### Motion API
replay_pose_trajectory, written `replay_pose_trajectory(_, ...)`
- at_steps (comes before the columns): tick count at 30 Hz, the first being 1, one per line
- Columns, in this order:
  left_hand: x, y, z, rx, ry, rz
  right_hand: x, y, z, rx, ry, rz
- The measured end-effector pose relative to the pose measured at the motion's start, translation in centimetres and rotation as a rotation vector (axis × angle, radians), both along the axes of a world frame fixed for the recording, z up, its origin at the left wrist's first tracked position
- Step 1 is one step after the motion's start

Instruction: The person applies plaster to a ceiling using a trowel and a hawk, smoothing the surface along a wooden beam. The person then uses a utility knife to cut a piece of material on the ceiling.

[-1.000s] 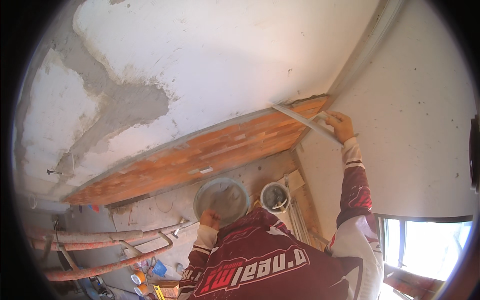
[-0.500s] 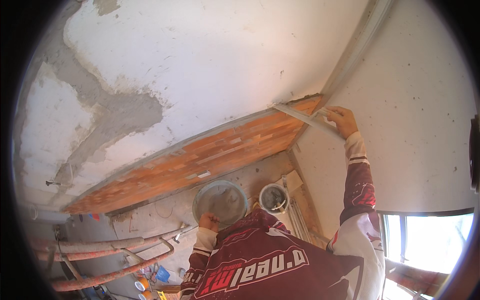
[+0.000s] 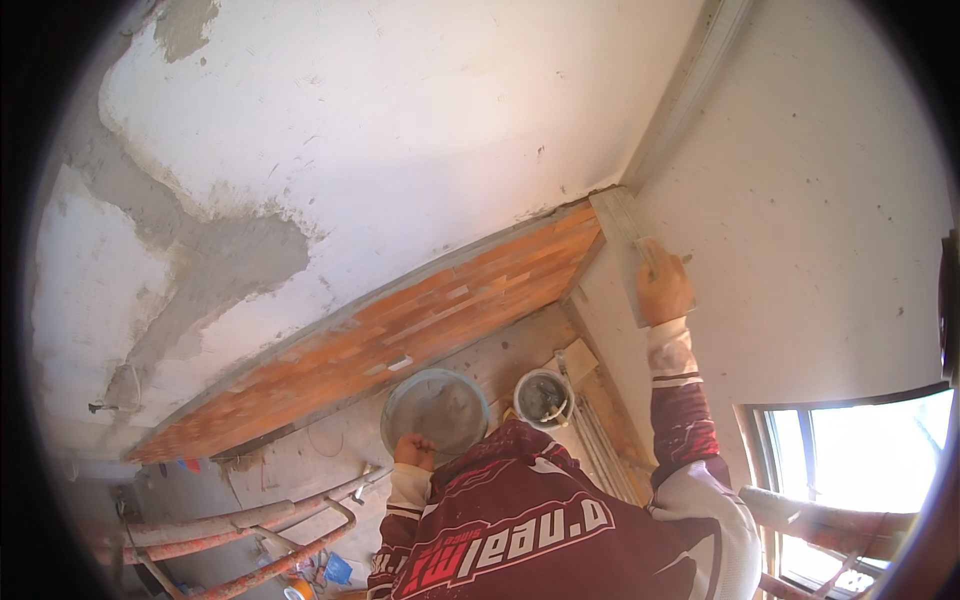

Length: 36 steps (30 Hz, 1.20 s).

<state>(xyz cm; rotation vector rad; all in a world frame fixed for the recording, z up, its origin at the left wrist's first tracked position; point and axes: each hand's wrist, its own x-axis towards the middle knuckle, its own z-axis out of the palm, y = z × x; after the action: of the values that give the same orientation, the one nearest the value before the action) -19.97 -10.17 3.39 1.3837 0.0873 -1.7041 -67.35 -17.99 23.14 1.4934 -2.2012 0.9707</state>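
My right hand (image 3: 664, 286) is closed around the handle of a long flat plastering trowel (image 3: 622, 222). The grey blade stands at the corner, over the right end of the brick strip (image 3: 430, 335) and against the white side wall. Low in front of my body, my left hand (image 3: 414, 452) has its fingers curled. It overlaps the near edge of a round basin (image 3: 436, 408) of grey mortar; whether it touches the basin, or holds anything, is hidden. To the right of the basin is a pale bucket (image 3: 543, 399) with grey mix inside.
Above the bricks rises a white wall (image 3: 400, 120) with a grey patched area (image 3: 235, 255). Rusty scaffold tubes (image 3: 270, 570) run at lower left, and another tube (image 3: 830, 520) crosses by the bright window (image 3: 870, 450). Long strips (image 3: 605, 455) lie beside the bucket.
The trowel has swung from lying slanted across the brick strip's right end to the corner and side wall. My right hand has moved slightly left and down; my left hand stays near the basin.
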Motion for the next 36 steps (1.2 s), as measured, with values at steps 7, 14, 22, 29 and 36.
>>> replay_pose_trajectory(7, 1.2, -0.6, -0.2, -0.042, 0.066, -0.021, 3.3, -0.9, -0.8, 0.061, 0.033, -0.134)
replay_pose_trajectory(14, 2.0, -0.9, -1.3, -0.031, 0.014, -0.075, -0.6, -4.0, 4.9, 0.163, -0.031, -0.059)
replay_pose_trajectory(22, 2.1, -1.2, -1.1, 0.002, 0.062, -0.028, -5.5, -10.8, 12.8, 0.436, -0.213, 0.067)
replay_pose_trajectory(29, 2.3, -1.0, -1.2, -0.009, 0.017, 0.020, -7.0, -15.2, 12.1, 0.520, -0.097, 0.191)
replay_pose_trajectory(36, 2.3, -1.2, -1.4, -0.047, 0.034, 0.016, -6.8, -16.1, 11.5, 0.632, -0.198, 0.146)
